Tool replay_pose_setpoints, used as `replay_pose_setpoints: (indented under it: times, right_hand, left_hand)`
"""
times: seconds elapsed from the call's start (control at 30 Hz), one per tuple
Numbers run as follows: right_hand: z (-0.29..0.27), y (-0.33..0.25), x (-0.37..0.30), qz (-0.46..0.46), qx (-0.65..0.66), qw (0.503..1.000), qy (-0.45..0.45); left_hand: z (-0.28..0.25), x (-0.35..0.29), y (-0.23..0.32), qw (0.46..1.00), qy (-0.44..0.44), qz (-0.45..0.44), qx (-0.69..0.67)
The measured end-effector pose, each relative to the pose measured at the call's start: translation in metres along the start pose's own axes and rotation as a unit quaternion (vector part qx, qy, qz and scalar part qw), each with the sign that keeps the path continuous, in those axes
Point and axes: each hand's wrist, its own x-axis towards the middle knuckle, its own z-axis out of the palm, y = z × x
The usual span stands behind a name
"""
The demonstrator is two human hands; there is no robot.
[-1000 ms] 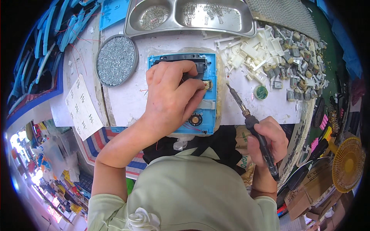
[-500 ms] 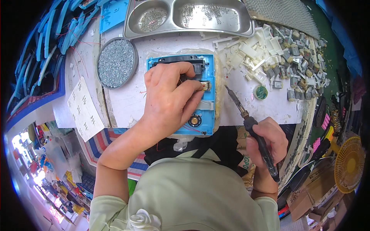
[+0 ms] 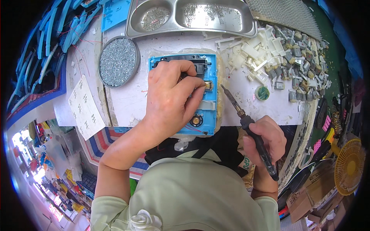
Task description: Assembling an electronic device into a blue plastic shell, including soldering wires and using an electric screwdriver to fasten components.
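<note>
L hand (image 3: 169, 90) is partly covering blue case (image 3: 210, 120) at table's (image 3: 127, 102) near edge, fingertips by small metal part (image 3: 208, 85); can't tell if gripping. R hand (image 3: 269, 136) is grasping dk pencil-type tool (image 3: 248, 124), tip hovering apart; prob. worth keeping part steady, fingers clear of tip.

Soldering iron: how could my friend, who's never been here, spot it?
Find the white tabletop, then the blue plastic casing under the left hand. To its right, the right hand grips the soldering iron. It is long, with a black handle and a thin metal tip, unlike the loose white plastic parts nearby.
</note>
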Motion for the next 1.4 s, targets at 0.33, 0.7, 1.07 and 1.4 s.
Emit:
replay_pose_setpoints:
  times: [0.33,0.7,1.07,1.4]
  right_hand:
    - [0.007,0.006,0.008,-0.017,0.005,1.000,-0.019]
    - [0.013,0.007,0.011,-0.028,0.003,0.999,-0.020]
    - [0.012,0.002,0.017,-0.053,-0.062,0.995,-0.050]
    - [0.010,0.000,0.015,-0.044,-0.060,0.997,-0.031]
  left_hand:
    - [0.000,0.010,0.006,1.000,-0.017,-0.013,0.022]
    - [-0.003,0.013,0.010,0.998,-0.032,-0.016,0.052]
    - [-0.002,0.013,0.007,0.997,-0.044,0.008,0.060]
    - [-0.005,0.014,0.008,0.997,-0.040,0.013,0.066]
